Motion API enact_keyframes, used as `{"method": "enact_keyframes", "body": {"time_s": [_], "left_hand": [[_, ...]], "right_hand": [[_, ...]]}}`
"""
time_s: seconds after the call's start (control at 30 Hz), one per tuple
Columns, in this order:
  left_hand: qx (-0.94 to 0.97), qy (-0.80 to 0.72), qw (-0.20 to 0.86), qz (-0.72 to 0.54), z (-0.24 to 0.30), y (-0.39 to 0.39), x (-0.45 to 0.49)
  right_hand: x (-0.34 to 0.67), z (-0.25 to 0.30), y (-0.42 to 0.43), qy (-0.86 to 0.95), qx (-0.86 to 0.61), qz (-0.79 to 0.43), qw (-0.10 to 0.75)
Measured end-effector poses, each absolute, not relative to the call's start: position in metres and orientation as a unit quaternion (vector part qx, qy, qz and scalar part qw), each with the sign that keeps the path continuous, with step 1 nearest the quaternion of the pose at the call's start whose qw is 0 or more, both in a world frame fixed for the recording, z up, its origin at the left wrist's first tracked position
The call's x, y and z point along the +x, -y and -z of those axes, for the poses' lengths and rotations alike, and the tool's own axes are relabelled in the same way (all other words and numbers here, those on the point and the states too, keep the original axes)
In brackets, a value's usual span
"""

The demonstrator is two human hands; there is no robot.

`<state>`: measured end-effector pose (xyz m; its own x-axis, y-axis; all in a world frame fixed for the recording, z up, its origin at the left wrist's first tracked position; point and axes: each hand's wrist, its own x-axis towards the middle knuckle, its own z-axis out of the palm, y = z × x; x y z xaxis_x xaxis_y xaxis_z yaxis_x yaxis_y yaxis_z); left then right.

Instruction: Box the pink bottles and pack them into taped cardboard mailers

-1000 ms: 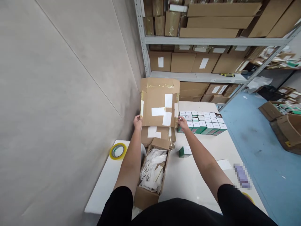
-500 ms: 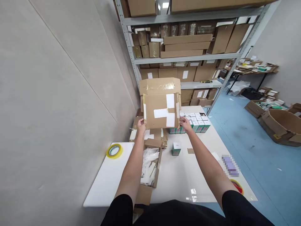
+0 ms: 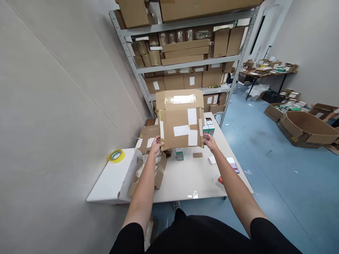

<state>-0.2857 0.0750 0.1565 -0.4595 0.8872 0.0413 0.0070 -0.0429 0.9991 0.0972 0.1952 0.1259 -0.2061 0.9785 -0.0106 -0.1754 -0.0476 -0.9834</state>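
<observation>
A flattened cardboard box (image 3: 172, 120) with white labels and shiny clear tape on its top flap is held up in front of me, above the table (image 3: 182, 180). My left hand (image 3: 156, 145) grips its lower left corner, and my right hand (image 3: 210, 143) pinches the lower right corner. Behind and below it stand small green-and-white boxes (image 3: 209, 129), mostly hidden by the cardboard. One single green-and-white box (image 3: 179, 154) is on the table just under its lower edge. An open carton (image 3: 160, 173) with white packing material lies below my left hand.
A yellow tape roll (image 3: 116, 156) rests on the white surface at left. A phone (image 3: 232, 164) and a cardboard scrap (image 3: 197, 155) lie on the table. Metal shelving (image 3: 185, 63) full of cartons stands behind. Large open cartons (image 3: 304, 130) sit on the blue floor, near another person's arm (image 3: 332, 115).
My view has turned right and pulled back, showing more floor in front of the table. Both hands still hold the flattened cardboard box up at about the same place before me.
</observation>
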Motion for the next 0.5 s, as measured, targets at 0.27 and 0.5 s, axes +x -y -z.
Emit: {"method": "enact_keyframes", "body": {"time_s": [0.27,0.5], "left_hand": [[0.405,-0.637,0.315,-0.575,-0.154,-0.028,-0.2],[0.426,-0.592,0.341,-0.593,-0.171,0.021,-0.172]], "right_hand": [[0.178,-0.114,-0.152,0.5,-0.397,-0.595,0.489],[0.209,-0.086,-0.11,0.476,-0.43,-0.603,0.474]]}}
